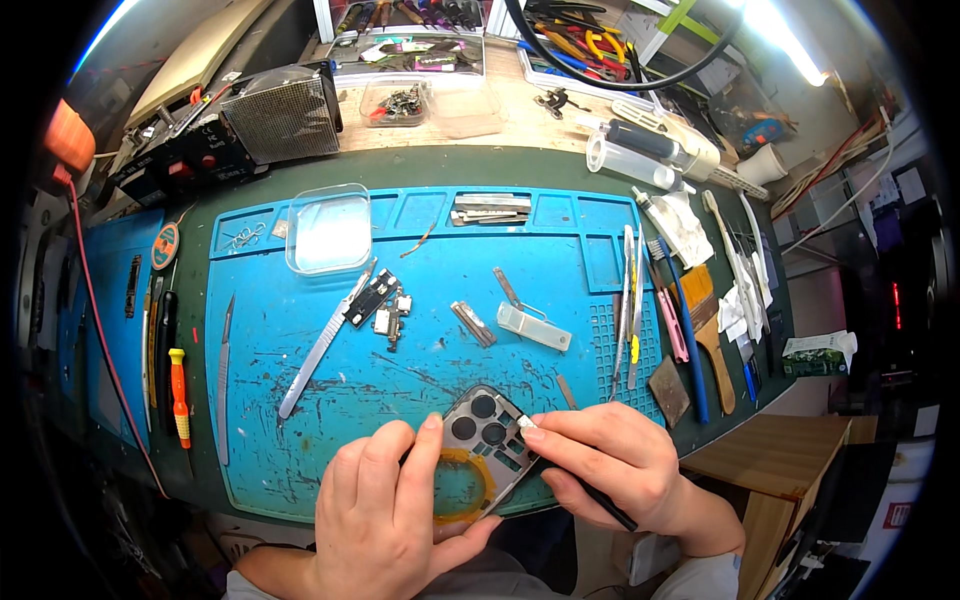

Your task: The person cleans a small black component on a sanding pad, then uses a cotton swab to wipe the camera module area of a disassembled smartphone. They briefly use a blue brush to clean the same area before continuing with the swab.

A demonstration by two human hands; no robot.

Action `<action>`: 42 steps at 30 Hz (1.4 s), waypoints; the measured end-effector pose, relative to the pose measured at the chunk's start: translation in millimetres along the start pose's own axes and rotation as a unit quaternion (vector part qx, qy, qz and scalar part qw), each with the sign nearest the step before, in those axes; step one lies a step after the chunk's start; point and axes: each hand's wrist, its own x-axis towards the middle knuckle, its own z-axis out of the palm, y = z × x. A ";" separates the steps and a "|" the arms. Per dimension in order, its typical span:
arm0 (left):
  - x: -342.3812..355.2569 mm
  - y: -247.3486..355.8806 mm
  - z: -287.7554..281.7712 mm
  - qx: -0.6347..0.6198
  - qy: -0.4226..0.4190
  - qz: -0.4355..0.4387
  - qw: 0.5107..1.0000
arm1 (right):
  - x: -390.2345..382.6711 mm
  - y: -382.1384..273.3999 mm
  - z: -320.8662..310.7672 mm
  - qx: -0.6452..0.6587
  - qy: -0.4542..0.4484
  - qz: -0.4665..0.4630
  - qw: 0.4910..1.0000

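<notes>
My left hand (385, 495) grips a phone back housing (515, 410) at the near edge of the blue mat, fingers along its left side and thumb on its lower edge. Three round camera openings and several smaller cutouts show at its top, with an amber ring (487, 480) below them. My right hand (615, 465) is closed round a slim black-handled tool (607, 507), its shaft slanting down to the right. A small whitish piece (526, 423) shows at the right fingertips, against the housing's right edge; whether it belongs to the tool I cannot tell.
On the blue mat (270, 330) lie a scalpel handle (325, 345), small phone parts (390, 315), a clear lidded case (535, 327) and a clear tray (328, 230). Tweezers (637, 300), brushes (712, 350) and a screwdriver (179, 395) lie around it. A black power unit (220, 130) stands far left.
</notes>
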 end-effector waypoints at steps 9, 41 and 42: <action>-0.4 -0.1 0.2 -0.005 -0.003 -0.002 1.000 | 2.2 3.1 4.6 -0.006 0.005 -0.005 1.000; 0.2 -0.5 -1.4 -0.015 -0.008 -0.007 1.000 | 9.9 9.4 -4.5 0.063 -0.015 0.032 0.997; 0.1 -0.8 -1.3 -0.017 -0.009 -0.007 1.000 | 10.0 9.4 -4.7 0.064 -0.017 0.032 0.997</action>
